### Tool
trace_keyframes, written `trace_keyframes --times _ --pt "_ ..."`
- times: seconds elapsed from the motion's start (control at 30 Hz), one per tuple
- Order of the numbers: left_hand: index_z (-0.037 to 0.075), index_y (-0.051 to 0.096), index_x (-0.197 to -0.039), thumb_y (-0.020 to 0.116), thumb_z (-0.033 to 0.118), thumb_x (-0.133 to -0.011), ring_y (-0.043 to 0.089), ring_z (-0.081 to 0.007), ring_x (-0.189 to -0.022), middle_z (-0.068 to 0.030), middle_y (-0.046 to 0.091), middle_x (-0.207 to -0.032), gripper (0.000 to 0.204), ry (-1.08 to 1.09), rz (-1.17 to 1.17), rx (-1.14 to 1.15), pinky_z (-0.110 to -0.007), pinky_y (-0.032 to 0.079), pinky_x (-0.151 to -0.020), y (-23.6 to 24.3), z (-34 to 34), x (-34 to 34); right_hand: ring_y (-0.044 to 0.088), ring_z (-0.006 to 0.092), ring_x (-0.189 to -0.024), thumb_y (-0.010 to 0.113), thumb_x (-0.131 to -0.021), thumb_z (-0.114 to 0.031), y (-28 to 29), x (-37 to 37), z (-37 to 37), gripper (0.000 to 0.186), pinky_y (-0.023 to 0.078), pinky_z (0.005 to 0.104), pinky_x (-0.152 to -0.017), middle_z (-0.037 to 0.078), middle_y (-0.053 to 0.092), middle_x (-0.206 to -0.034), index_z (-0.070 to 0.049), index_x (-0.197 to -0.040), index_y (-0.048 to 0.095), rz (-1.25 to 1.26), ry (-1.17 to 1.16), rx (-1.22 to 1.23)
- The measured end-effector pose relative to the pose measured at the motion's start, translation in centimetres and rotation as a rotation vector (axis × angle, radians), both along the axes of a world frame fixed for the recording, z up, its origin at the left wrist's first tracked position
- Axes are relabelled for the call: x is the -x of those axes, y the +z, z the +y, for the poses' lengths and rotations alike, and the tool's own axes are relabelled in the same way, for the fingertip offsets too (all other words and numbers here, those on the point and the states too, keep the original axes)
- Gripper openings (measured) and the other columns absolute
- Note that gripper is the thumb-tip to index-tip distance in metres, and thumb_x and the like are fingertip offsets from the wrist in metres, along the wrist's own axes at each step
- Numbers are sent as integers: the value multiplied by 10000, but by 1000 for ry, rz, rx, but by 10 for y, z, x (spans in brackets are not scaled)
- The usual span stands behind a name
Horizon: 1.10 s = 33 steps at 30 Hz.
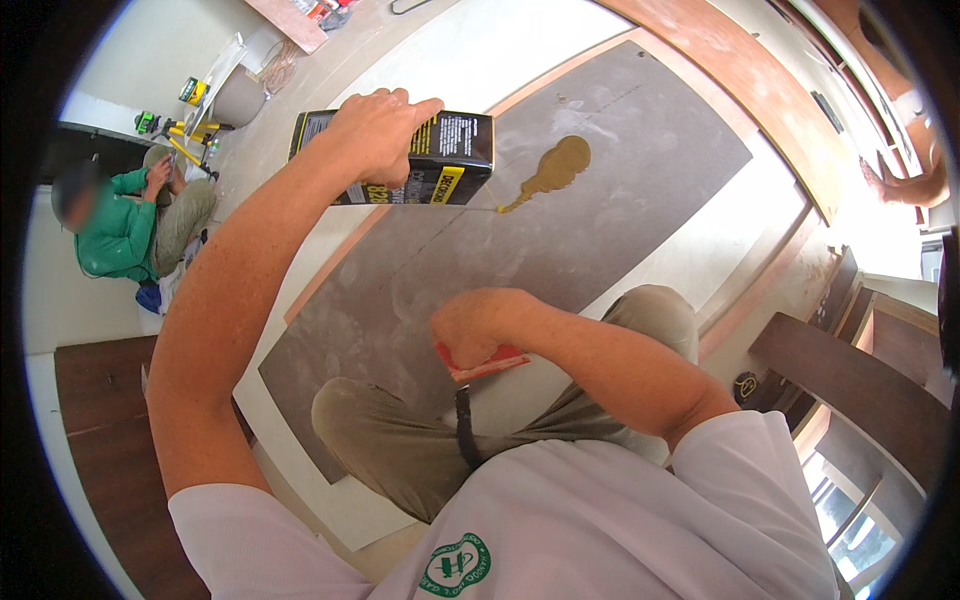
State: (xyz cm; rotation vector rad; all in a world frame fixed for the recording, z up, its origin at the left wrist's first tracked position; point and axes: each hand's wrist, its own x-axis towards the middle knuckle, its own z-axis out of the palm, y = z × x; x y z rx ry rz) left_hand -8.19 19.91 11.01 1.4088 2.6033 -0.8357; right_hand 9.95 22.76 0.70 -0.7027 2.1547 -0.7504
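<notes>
My left hand grips a black rectangular can with yellow labelling, held tipped on its side at the upper middle. A thin strand runs from its corner to an elongated yellowish-brown puddle on a large grey board. Lower down, my right hand is closed on a red flat spreader, partly hidden by the fingers, above the board's near part between my knees. The board lies over pale sheets with light wooden strips along its edges.
A crouching person in green is at left, by a tripod and bucket. Another person's arm shows at upper right. A long plywood strip lies beyond the board; dark wooden pieces stand at right and lower left.
</notes>
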Motion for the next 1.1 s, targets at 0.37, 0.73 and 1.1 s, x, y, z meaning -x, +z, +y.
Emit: trace_keyframes --times 0.37,0.73,1.1 --pt "177 499 -1458 810 94 -620 654 -273 -1129 -140 672 -1202 898 -15 -2 1 -389 580 -910 4 -22 -2 701 387 -847 687 -676 -163 -7 -1 -9 232 534 473 -726 215 723 -874 -26 -852 750 -3 -6 2" --pt "182 495 -1449 862 126 -585 642 -295 -1122 -137 655 -1183 940 -4 -17 16 -399 555 -917 0 -53 -1 708 373 -851 680 -692 -169 -16 0 -23 214 534 466 -724 213 725 -873 -43 -846 757 -67 46 -130" --pt "193 471 -1439 914 178 -521 619 -324 -1122 -134 635 -1148 1020 50 -83 -28 -416 532 -932 -4 -90 7 697 379 -818 679 -692 -170 1 -4 -24 197 529 471 -706 207 717 -840 -43 -825 751 -10 4 -100"
